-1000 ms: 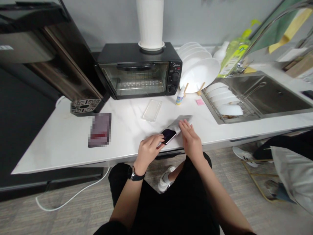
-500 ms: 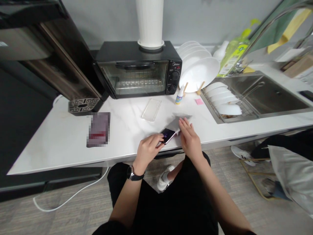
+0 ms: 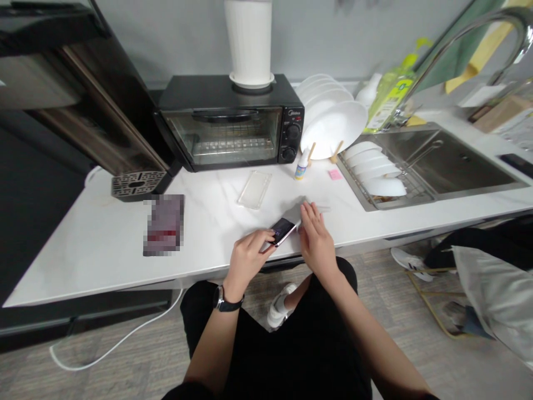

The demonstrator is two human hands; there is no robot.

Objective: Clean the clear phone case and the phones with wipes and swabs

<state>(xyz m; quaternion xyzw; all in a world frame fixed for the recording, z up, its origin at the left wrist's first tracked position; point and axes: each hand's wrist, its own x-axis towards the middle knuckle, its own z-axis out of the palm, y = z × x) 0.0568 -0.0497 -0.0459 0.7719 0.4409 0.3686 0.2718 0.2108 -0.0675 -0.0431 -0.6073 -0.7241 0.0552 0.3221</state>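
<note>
A dark-screened phone [image 3: 282, 229] lies on the white counter [image 3: 104, 244] near its front edge. My left hand [image 3: 249, 256] holds the phone's near end with thumb and fingers. My right hand [image 3: 315, 240] lies flat, fingers pressing a grey cloth [image 3: 306, 205] that covers the phone's far end. A clear phone case [image 3: 254, 189] rests on the counter a little beyond, apart from both hands.
A black toaster oven [image 3: 229, 129] with a white vase [image 3: 249, 41] on top stands at the back. White plates [image 3: 333, 119] lean in a rack beside a small bottle [image 3: 300, 165] and a pink note [image 3: 334, 174]. The sink [image 3: 441, 161] is at right, a blurred dark pad [image 3: 164, 224] at left.
My right hand has slid the cloth slightly toward the phone. My left hand keeps its hold. The view has shifted a little.
</note>
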